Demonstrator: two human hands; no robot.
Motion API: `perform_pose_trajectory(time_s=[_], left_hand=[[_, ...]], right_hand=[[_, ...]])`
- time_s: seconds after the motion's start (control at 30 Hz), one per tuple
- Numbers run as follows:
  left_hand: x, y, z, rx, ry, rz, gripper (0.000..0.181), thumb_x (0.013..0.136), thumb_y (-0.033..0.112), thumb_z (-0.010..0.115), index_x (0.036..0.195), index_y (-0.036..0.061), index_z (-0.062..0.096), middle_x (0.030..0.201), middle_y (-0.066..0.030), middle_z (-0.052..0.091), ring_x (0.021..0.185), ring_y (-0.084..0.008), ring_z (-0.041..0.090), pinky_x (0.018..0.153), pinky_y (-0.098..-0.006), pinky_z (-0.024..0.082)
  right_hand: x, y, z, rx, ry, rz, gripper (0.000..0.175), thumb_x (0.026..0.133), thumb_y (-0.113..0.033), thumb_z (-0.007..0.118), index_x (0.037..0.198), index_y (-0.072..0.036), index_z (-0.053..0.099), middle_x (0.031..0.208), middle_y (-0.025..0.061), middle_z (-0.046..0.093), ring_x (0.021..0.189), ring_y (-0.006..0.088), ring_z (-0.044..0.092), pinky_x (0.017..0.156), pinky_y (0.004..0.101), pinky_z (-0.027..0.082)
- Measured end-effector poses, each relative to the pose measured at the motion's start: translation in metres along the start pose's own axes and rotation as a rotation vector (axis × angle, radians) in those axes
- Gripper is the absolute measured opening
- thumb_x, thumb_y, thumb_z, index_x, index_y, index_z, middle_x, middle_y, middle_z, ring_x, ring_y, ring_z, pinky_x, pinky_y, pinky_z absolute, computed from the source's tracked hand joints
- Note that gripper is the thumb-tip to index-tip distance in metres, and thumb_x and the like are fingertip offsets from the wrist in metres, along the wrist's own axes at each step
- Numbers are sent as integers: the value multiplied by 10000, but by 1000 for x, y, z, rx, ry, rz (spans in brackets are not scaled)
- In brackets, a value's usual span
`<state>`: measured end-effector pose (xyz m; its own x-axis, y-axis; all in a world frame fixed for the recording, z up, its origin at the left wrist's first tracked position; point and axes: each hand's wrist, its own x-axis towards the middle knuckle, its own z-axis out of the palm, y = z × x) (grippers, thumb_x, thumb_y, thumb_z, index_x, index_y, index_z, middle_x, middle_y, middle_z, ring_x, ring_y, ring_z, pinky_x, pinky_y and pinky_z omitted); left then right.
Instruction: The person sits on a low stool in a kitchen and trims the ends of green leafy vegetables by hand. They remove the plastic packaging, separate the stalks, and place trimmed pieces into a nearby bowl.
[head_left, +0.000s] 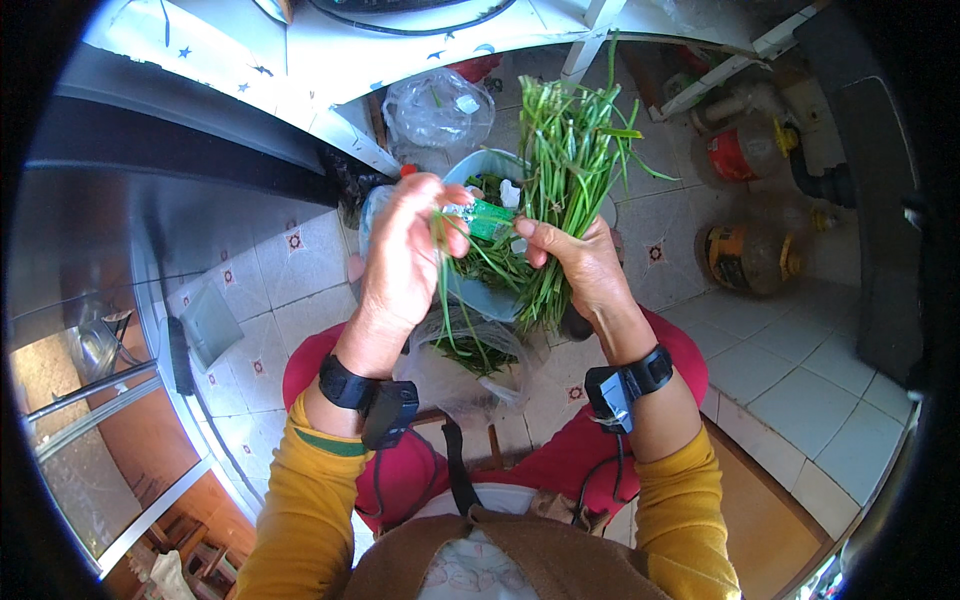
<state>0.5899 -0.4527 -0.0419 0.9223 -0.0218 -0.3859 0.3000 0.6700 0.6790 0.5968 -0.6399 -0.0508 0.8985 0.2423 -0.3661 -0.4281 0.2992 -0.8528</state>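
My right hand (574, 259) is closed around a large bunch of long green leafy stalks (570, 157), with the cut ends at the top. My left hand (412, 251), a little blurred, has its fingers at a few thin green stalks (450, 289) that reach across towards my right thumb. Below both hands is a light blue bucket (480, 296) with green scraps, white pieces and a green packet (487, 219) in it. Nearer my body, a clear plastic bag (510, 390) holds more green leaves (476, 352).
A knotted clear plastic bag (437, 109) lies on the tiled floor beyond the bucket. Large plastic bottles (750, 259) stand at the right beside a tiled ledge (780, 375). A white table edge (450, 45) crosses the top; a dustpan (210, 330) is at the left.
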Motion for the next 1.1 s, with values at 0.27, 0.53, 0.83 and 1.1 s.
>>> perform_pose_trajectory(time_s=[0.27, 0.53, 0.83, 1.1], left_hand=[[6, 9, -13, -119, 95, 162, 144, 899, 245, 558, 901, 104, 530, 673, 11, 463, 625, -117, 455, 593, -247, 389], [0, 14, -7, 49, 93, 67, 138, 911, 226, 562, 926, 90, 545, 603, 54, 396, 460, -49, 357, 429, -198, 284], [1, -4, 6, 185, 48, -40, 269, 855, 171, 652, 1085, 40, 599, 632, 93, 423, 441, 8, 292, 388, -180, 210], [3, 9, -1, 133, 155, 121, 216, 849, 171, 651, 1028, 49, 646, 678, 54, 520, 446, -5, 329, 399, -182, 224]], right_hand=[[0, -4, -2, 53, 75, 1, 113, 777, -109, 715, 805, -65, 614, 651, -20, 557, 548, 64, 481, 531, 211, 383], [-3, -3, -11, -12, 27, 58, 132, 788, -148, 713, 804, -51, 625, 696, 7, 592, 550, 69, 498, 528, 218, 400], [-7, 0, -4, -38, -132, 87, 204, 784, -182, 721, 864, -22, 623, 721, 40, 605, 539, 91, 507, 524, 228, 407], [-7, 0, -5, -34, -125, 112, 195, 779, -149, 713, 876, -7, 622, 736, 69, 622, 543, 107, 532, 524, 232, 422]])
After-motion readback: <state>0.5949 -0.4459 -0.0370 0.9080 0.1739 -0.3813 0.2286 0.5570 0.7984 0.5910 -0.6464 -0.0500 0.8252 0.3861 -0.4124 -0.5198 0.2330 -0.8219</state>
